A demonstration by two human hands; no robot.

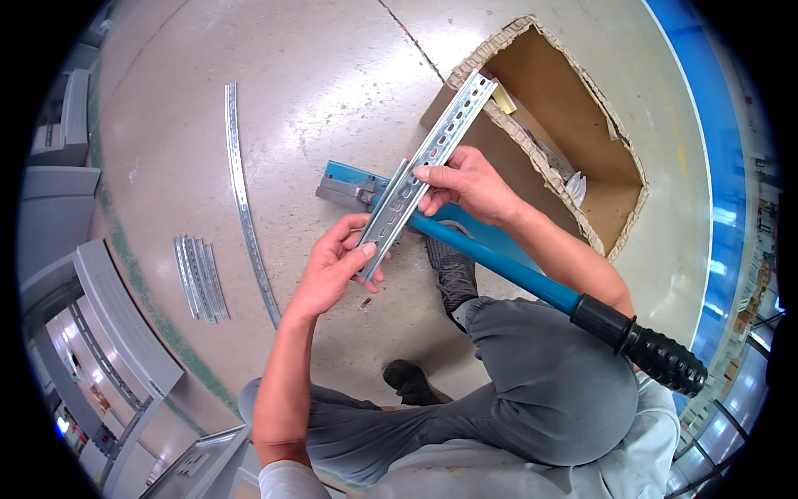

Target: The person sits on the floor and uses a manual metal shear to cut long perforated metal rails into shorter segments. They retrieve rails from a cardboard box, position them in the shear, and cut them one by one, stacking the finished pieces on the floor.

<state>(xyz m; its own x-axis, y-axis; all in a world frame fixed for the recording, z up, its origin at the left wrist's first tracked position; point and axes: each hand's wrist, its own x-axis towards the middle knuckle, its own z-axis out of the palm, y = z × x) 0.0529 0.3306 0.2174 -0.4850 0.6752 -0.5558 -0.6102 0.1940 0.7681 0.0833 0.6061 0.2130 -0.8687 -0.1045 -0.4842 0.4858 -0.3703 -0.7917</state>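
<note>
A slotted metal mounting rail (pixel 455 118) lies slantwise between my two hands, its far end over the cardboard box's edge. A shorter piece of rail (pixel 389 209) appears to lie against its lower half. My left hand (pixel 331 264) grips the near end, thumb on top. Closed around the middle of the rail is my right hand (pixel 475 187), with the thumb across the slots. Beneath the rail is a blue hand-lever cutter (pixel 507 256) with a grey metal head (pixel 349 190) and a black ribbed grip (pixel 665 358).
On the floor to the left lie a long slotted rail (pixel 241 195) and several short rail pieces (pixel 198 279) side by side. An open cardboard box (pixel 573 91) with scraps inside stands at right. Grey metal cabinets (pixel 129 320) line the left. My knee is under the lever.
</note>
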